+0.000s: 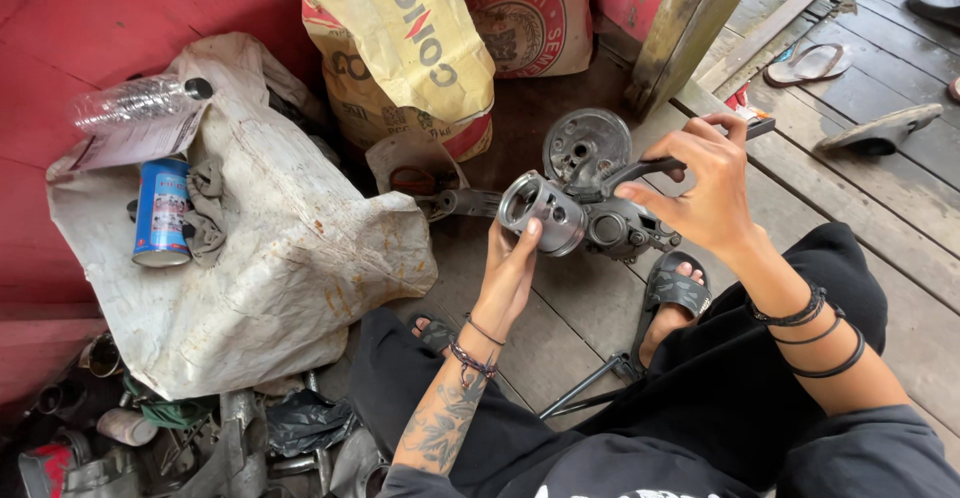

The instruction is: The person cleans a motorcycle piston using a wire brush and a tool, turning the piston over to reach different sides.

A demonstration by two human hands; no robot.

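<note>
My left hand (508,270) holds up a silver metal piston (541,212) from below, thumb against its skirt. The piston sits at the front of a grey engine crankcase (600,198), whose round cover rises behind it. My right hand (700,183) grips a dark tool handle (650,169) that reaches onto the crankcase from the right. Both forearms come up from my lap; I sit with dark trousers and sandals on a wooden floor.
A rumpled white sack (250,258) at left carries a blue spray can (161,210), a grey rag and a plastic bottle (135,103). Two printed sacks (420,38) lean at the back. Metal parts (150,448) lie bottom left. Sandals (810,63) lie on planks at right.
</note>
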